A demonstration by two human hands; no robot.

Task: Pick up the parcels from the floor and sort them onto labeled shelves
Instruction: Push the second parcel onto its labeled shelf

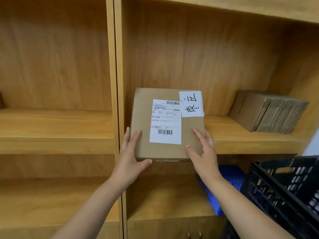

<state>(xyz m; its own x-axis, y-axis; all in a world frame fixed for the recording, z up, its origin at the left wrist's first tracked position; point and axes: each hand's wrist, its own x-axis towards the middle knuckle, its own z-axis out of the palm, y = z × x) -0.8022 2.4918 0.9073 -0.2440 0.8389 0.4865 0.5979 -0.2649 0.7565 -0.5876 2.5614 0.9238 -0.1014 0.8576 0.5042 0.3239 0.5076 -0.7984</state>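
Parcel (pixel 165 149): flat brown cardboard box, lying on the shelf board (pixel 250 144) in the right-hand bay, hard against the left upright, near edge jutting slightly past the board's front.
Shipping label (pixel 165 122): white, printed, two barcodes, stuck on top of the parcel.
Handwritten slip (pixel 191 104): white paper with black marker characters, at the parcel's far right corner, overlapping the shipping label.
Left hand (pixel 128 156): grip open around the parcel's near left corner, fingers flat on top and along the left side, thumb pressed to the front edge.
Right hand (pixel 204 152): grip spread wide, fingers and thumb lying flat on the parcel's top near its right edge; palm at the near right corner.
Stack of flattened cartons (pixel 269 112): same shelf board, far right, well apart from the parcel.
Blue plastic item (pixel 227 176): on the shelf below, partly hidden behind the right forearm.
Black crate (pixel 284 190): latticed plastic, lower right, just beside the blue item.
Left bay (pixel 55 125): wooden boards, light brown.
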